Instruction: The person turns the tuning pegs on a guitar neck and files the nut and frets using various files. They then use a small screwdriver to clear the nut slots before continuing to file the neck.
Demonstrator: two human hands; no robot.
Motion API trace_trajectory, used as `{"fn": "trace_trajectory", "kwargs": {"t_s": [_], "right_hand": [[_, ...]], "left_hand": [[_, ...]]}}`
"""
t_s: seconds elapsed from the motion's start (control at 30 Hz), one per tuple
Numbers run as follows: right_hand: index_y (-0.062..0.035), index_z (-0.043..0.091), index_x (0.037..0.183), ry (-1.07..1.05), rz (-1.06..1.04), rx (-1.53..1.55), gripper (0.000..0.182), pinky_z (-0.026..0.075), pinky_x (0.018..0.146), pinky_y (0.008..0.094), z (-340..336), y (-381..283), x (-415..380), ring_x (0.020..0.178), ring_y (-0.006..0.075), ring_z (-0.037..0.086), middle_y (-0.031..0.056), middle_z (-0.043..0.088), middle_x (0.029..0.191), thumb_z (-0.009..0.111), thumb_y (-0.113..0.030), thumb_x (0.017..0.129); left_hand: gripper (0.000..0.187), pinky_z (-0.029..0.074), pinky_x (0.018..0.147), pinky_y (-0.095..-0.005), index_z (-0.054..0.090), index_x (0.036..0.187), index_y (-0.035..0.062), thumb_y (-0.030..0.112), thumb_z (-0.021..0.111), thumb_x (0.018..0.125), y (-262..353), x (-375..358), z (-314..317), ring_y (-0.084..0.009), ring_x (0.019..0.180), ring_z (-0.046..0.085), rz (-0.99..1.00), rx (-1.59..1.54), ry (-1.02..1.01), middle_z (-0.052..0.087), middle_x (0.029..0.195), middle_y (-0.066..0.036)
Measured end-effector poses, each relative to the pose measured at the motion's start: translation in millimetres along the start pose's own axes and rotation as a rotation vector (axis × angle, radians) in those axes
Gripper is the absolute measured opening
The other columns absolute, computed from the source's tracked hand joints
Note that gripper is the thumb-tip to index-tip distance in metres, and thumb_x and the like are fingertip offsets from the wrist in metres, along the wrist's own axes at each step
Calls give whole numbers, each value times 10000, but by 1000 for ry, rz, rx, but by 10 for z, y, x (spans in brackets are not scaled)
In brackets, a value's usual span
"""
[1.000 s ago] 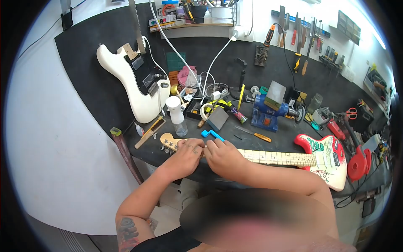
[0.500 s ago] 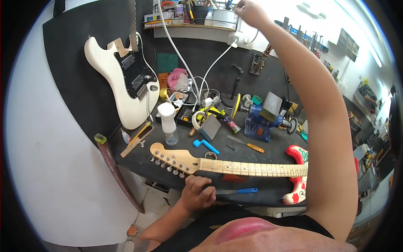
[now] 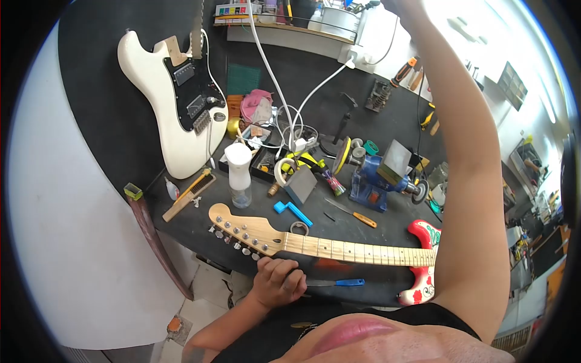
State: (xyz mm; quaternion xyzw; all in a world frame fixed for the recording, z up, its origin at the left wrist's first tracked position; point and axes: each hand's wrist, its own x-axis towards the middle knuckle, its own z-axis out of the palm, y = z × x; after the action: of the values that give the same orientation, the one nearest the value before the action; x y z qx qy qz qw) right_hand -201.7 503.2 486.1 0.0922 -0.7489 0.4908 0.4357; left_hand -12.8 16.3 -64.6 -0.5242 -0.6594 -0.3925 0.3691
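Observation:
A guitar with a maple neck (image 3: pixel 357 251) and a red and white floral body (image 3: pixel 422 275) lies across the bench. Its wooden headstock (image 3: pixel 251 232) points left, with tuners along its lower edge. My left hand (image 3: pixel 278 282) is closed just below the headstock, by the bench's front edge; anything inside its curled fingers is hidden. Right beside it, a blue-handled blade (image 3: pixel 349 282) lies on the bench. Raised at the top edge, my right hand (image 3: pixel 404 7) is near the shelf's right end, cut off by the frame, its fingers mostly out of sight.
A white guitar body (image 3: pixel 166 109) stands at the left. On the bench are a white-topped bottle (image 3: pixel 239 172), a blue bench grinder (image 3: pixel 375 178), a blue string winder (image 3: pixel 293 212), an orange-handled knife (image 3: pixel 364 219) and a brush (image 3: pixel 189 195). White cables (image 3: pixel 269 66) hang by the shelf (image 3: pixel 290 28).
My right hand has moved up and right, partly out of the frame. My left hand's fingers look more curled. The whole view has shifted slightly.

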Motion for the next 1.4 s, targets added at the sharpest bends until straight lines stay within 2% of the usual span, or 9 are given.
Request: {"fn": "trace_trajectory", "kwargs": {"t_s": [0.23, 0.3, 0.43, 0.63, 0.77, 0.9, 0.97, 1.13, 1.4], "right_hand": [[-38, 570, 873, -225, 303, -142, 164, 566, 643, 300, 425, -952, -3473, 707, 154, 681, 131, 723, 897, 726, 6, 899], [-20, 636, 935, -455, 493, -65, 161, 597, 744, 293, 420, -936, -4203, 817, 129, 733, 131, 774, 950, 780, 30, 885], [-6, 617, 962, -540, 733, 112, 174, 583, 805, 273, 529, -807, -5043, 882, 81, 704, 94, 782, 1018, 766, 64, 905], [-22, 628, 1042, -663, 529, -69, 205, 522, 718, 273, 567, -860, -5237, 805, 86, 656, 60, 739, 954, 740, 67, 895], [-116, 684, 1305, -924, -173, -529, 372, 536, 602, 413, 757, -803, -5251, 663, 315, 698, 87, 725, 819, 718, -67, 937], [-144, 696, 1320, -913, -170, -628, 387, 536, 583, 452, 795, -549, -5226, 614, 330, 700, 89, 674, 681, 714, -75, 940], [-154, 699, 1330, -947, -189, -630, 413, 522, 569, 452, 792, -384, -5236, 588, 328, 687, 85, 654, 649, 733, -73, 927], [-148, 730, 1296, -983, -240, -522, 409, 509, 565, 448, 904, -126, -5203, 596, 325, 684, 92, 665, 663, 772, -63, 898], [-136, 754, 1272, -1014, -234, -371, 418, 510, 581, 431, 1023, 142, -5178, 611, 312, 681, 93, 693, 709, 779, -27, 869]], "left_hand": [[311, 591, 804, -440, 649, 1164, 44, -46, 768, 891, -25, 400, -362, -342, 839, 727, -289, -453, 103, 730, 1013, -130], [203, 559, 924, -338, 602, 1301, -7, 10, 632, 1101, 81, 707, -521, -156, 989, 662, -805, -881, 126, 723, 1146, -116], [359, 588, 938, -298, 622, 1462, -26, 27, 682, 1112, -13, 916, -549, -136, 1024, 712, -727, -1214, 194, 761, 1156, -96], [159, 612, 872, -261, 774, 1225, -33, 31, 756, 1081, 243, 844, -474, -119, 979, 762, -831, -1070, 200, 813, 1101, -91], [184, 618, 915, -302, 748, 1261, -44, -11, 717, 1083, 292, 809, -443, -167, 978, 769, -876, -1056, 86, 814, 1143, -143], [219, 600, 994, -353, 728, 1297, 1, 8, 681, 1084, -40, 607, -408, -220, 1060, 767, -714, -664, 133, 808, 1224, -131], [297, 565, 1051, -436, 726, 1295, 42, 48, 751, 999, -233, 528, -402, -327, 1174, 737, -214, 68, 101, 800, 1262, -121], [563, 436, 1157, -485, 716, 1362, 176, 309, 863, 835, -393, 193, -215, -315, 1373, 622, -153, 193, 15, 715, 1465, -36], [557, 444, 1153, -457, 730, 1342, 163, 273, 866, 813, -451, 127, -189, -323, 1354, 642, -161, 205, 20, 730, 1471, -46]]}}
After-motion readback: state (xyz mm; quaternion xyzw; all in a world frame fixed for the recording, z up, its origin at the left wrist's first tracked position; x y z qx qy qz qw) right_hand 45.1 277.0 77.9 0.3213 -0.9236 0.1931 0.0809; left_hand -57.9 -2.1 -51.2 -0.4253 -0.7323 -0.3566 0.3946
